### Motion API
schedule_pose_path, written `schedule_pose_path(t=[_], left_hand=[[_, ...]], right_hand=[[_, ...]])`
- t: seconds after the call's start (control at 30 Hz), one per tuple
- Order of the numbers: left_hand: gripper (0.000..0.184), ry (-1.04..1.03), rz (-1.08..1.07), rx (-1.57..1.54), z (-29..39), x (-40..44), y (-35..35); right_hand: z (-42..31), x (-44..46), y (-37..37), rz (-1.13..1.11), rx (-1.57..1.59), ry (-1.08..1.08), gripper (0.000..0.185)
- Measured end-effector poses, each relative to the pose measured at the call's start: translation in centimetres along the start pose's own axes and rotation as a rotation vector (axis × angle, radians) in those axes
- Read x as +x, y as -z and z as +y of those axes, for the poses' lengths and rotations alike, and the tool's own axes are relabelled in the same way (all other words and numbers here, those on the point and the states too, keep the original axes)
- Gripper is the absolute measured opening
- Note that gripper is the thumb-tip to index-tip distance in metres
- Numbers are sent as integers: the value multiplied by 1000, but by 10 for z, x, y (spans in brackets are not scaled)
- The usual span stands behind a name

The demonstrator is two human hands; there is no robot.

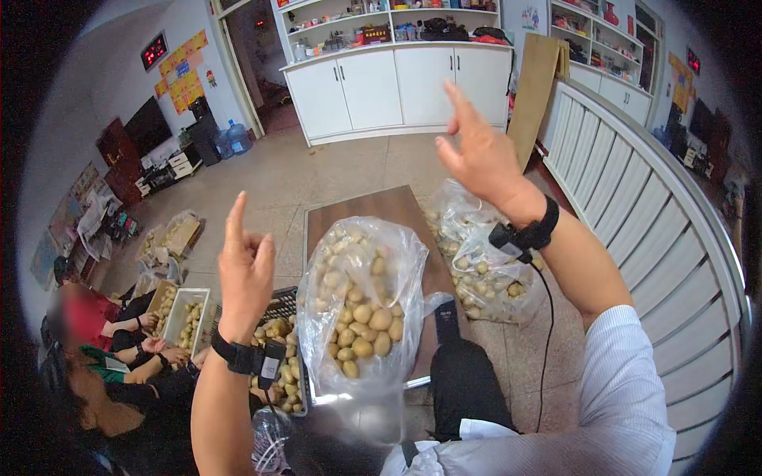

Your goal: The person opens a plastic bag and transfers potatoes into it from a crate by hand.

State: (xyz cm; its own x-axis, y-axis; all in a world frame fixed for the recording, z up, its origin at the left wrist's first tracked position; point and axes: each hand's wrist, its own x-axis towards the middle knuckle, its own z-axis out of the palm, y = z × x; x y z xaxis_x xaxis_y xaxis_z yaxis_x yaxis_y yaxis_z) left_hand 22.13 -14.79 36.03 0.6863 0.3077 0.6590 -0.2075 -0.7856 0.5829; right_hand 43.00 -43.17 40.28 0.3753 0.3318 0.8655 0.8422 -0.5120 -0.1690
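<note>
My left hand [245, 274] is raised on the left with the index finger pointing up and the thumb apart; it holds nothing. Higher up on the right, my right hand [484, 155] also has its index finger stretched out and grips nothing. Both wrists wear black bands with small devices. Between and below the hands, a clear plastic bag [367, 266] of small round potatoes [361, 329] lies on a brown board [357, 208]. Below my right hand, a second clear bag [492, 278] of potatoes sits on the floor. A dark crate [287, 305] of potatoes is partly behind my left forearm.
Other people [103, 357] sit at the lower left, hands by a white crate [190, 317] of potatoes. A white railing [643, 206] curves along the right. White cabinets [389, 91] stand at the back. A black cable [548, 349] hangs from my right wrist.
</note>
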Motion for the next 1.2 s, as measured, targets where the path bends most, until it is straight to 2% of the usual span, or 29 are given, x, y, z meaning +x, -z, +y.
schedule_pose_path(t=[0.1,0.13,0.2,0.43,0.5,0.67,0.7,0.73,0.77,0.8,0.83,0.87,0.9,0.93,1.0,1.03,1.13,1.2], left_hand=[[65,167,61,3,-17,-4,12],[65,167,60,2,-20,-6,14],[64,346,75,-25,-30,-11,18],[64,528,120,-42,-93,-40,27],[66,585,66,-31,-101,-51,27],[69,728,64,-300,-123,-71,21],[68,754,49,-227,-126,-70,22],[68,778,69,-268,-122,-68,20],[67,717,34,-214,-134,-69,20],[66,659,10,-212,-121,-69,24],[66,748,-41,-246,-129,-69,21],[67,755,-4,-320,-102,-66,29],[68,670,54,-227,-115,-67,26],[69,626,74,-268,-104,-65,29],[67,569,159,-407,-102,-58,20],[67,548,166,-399,-103,-56,16],[65,624,239,-537,-108,-85,11],[62,705,271,-573,-132,-109,-8]], right_hand=[[22,3,6,-7,-21,-79,76],[27,1,7,-7,-23,-80,76],[36,-4,8,-10,-44,-180,77],[62,-48,-25,-111,-30,-204,77],[57,-59,-34,-255,34,-367,77],[52,-85,-66,-406,269,-517,78],[43,-83,-64,-451,340,-569,82],[59,-95,-83,-307,346,-456,58],[63,-87,-83,-520,277,-532,21],[49,-84,-74,-466,334,-470,18],[79,-86,-88,-481,300,-394,17],[109,-88,-100,-491,266,-318,23],[106,-82,-101,-470,338,-413,37],[100,-75,-101,-440,411,-508,59],[129,-67,-126,-470,469,-412,69],[117,-62,-124,-383,464,-379,66],[93,-81,-136,-330,639,-392,61],[55,-114,-160,-422,696,-450,64]])
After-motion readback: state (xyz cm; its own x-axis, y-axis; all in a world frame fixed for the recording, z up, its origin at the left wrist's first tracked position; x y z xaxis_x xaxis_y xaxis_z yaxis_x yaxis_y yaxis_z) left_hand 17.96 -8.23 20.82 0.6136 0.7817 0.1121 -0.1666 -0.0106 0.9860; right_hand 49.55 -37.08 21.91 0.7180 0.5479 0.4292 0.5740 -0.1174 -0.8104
